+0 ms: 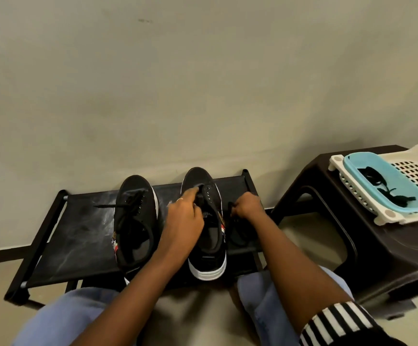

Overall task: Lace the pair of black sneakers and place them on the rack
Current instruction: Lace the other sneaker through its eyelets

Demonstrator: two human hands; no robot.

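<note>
Left hand (184,216): fingers curled, pinching right sneaker (206,223) eyelet flap | Right hand (249,204): fisted, gripping black lace (236,228) | Both on rack (78,233)

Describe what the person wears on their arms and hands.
Both forearms are bare. The right arm has a black-and-white striped sleeve near the elbow. The left hand wears a thin ring on one finger. The right hand shows no jewellery or glove.
</note>
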